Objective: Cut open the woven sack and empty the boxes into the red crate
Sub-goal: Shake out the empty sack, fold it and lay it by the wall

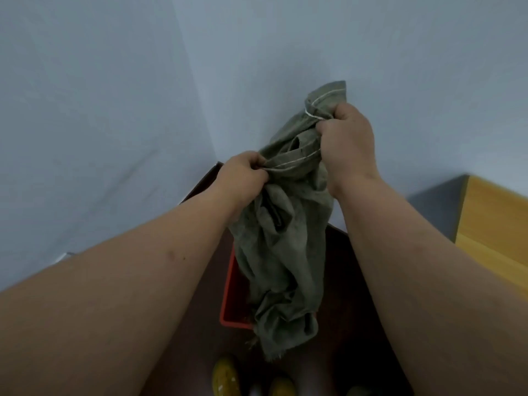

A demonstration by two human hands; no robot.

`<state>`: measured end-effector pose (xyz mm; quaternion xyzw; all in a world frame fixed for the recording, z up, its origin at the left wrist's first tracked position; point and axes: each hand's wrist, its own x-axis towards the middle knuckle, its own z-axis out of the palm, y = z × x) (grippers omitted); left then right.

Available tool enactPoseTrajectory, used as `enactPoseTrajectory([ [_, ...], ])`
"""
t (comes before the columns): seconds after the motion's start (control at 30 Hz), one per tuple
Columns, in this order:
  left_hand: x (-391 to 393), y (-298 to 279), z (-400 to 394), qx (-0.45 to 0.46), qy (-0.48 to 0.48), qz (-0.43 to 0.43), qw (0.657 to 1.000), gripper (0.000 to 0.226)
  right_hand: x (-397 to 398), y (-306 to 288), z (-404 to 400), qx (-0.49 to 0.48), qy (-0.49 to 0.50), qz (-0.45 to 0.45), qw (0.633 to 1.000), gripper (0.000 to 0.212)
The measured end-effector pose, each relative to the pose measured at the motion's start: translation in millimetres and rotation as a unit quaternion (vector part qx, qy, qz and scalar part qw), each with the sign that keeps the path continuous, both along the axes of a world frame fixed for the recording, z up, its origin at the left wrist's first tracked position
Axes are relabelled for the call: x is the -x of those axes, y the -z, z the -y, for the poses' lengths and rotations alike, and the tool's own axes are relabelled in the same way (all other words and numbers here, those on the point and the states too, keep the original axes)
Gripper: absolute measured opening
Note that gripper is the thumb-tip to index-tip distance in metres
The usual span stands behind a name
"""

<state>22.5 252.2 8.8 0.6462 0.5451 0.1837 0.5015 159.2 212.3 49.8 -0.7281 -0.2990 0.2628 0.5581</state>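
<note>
So the grey-green woven sack (281, 244) is hanging limp and crumpled in mid-air, bunched into soft vertical folds, with a coarse, matte weave. A thin white stitched seam runs along the edge that's held up top, and the bottom edge is ragged, with loose frayed threads sticking out. It dangles right over the red plastic crate (233, 292), lower folds draping across the crate's near rim and covering most of the inside, so I can't tell what's in there.

Both hands are clenched on the sack's top edge. The left hand (244, 174) has its fingers curled tight around a wad of the seamed fabric, knuckles toward the camera. The right hand (347, 141) sits higher and a bit further out, fist wrapped around another gathered corner, with a stiff flap of cloth poking up above it. The seam stretches between the two fists.

The crate is rectangular, smooth-walled, with rounded corners, and sits on a dark brown glossy tabletop (348, 324). Just in front of the crate, at the bottom of the view, are some rounded yellow-green shiny objects (225, 375), blurry, can't say what they are. Behind the crate are plain pale blue-grey walls (100, 110) meeting in a corner, and off to the crate's right there's a light wood surface (497, 224).
</note>
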Motion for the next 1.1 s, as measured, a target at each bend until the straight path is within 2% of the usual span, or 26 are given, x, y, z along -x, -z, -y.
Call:
enactPoseTrajectory([
  [0.03,3.9,-2.5,3.4,0.069,-0.027,0.052,0.996,0.016,0.5,-0.4,4.0,-0.008,0.0,-0.014,1.0,0.018],
  [0.1,10.0,-6.8,7.0,0.196,-0.092,0.157,0.964,0.019,9.2,-1.9,14.0,0.003,-0.041,-0.019,0.999,0.016],
  [0.17,10.5,-13.7,10.0,0.264,-0.109,0.19,0.939,0.037,22.0,2.5,28.9,0.089,-0.135,0.006,0.987,0.021],
  [0.23,12.2,-16.2,17.7,0.275,-0.067,0.143,0.948,0.052,37.0,7.3,46.7,0.169,-0.26,0.009,0.951,0.023],
  [0.33,22.2,-15.6,30.8,0.197,-0.008,0.042,0.98,0.009,43.2,6.3,58.2,0.259,-0.398,0.011,0.88,0.015],
  [0.37,27.0,-15.7,34.7,0.185,0.0,0.018,0.983,0.015,40.1,4.6,58.5,0.269,-0.411,-0.014,0.871,0.013],
  [0.4,31.3,-16.0,37.9,0.189,0.006,0.009,0.982,0.019,35.7,4.2,57.8,0.267,-0.392,-0.024,0.88,0.017],
  [0.43,35.5,-15.4,38.1,0.192,0.01,0.005,0.981,0.022,29.8,5.5,55.6,0.265,-0.345,0.004,0.9,0.021],
  [0.47,38.3,-19.6,39.6,0.188,0.021,-0.002,0.982,0.024,23.1,8.0,53.2,0.267,-0.286,0.074,0.917,0.025],
  [0.5,40.0,-23.8,39.6,0.181,0.03,-0.006,0.983,0.025,18.3,10.7,52.2,0.282,-0.237,0.174,0.913,0.033],
  [0.57,40.5,-34.2,38.3,0.157,0.051,-0.005,0.986,0.026,12.0,14.4,54.3,0.343,-0.255,0.339,0.838,0.064],
  [0.6,39.7,-41.5,38.6,0.145,0.072,0.001,0.987,0.026,10.8,16.5,55.8,0.367,-0.281,0.377,0.802,0.072],
  [0.63,39.0,-48.5,38.5,0.13,0.097,0.0,0.987,0.026,10.6,17.9,56.6,0.373,-0.289,0.402,0.785,0.071],
  [0.67,37.7,-55.1,37.8,0.109,0.12,-0.006,0.987,0.024,10.4,17.5,56.5,0.365,-0.278,0.423,0.782,0.06],
  [0.73,36.9,-67.4,35.4,0.052,0.131,-0.023,0.99,0.022,7.9,7.7,51.2,0.339,-0.225,0.473,0.781,0.028],
  [0.8,37.0,-77.1,31.1,-0.018,0.1,-0.042,0.994,0.02,3.8,-11.0,42.6,0.321,-0.176,0.482,0.796,0.009],
  [0.9,35.7,-91.1,25.3,-0.118,0.059,-0.08,0.988,0.029,1.8,-44.2,29.8,0.259,-0.139,0.39,0.873,0.011],
  [0.97,31.4,-104.4,22.4,-0.169,0.035,-0.077,0.982,0.036,4.9,-71.5,25.2,0.191,-0.105,0.348,0.912,0.014],
  [1.1,17.0,-138.1,20.7,-0.224,0.005,-0.013,0.974,0.036,9.9,-114.6,27.0,0.05,-0.03,0.305,0.951,0.019],
])
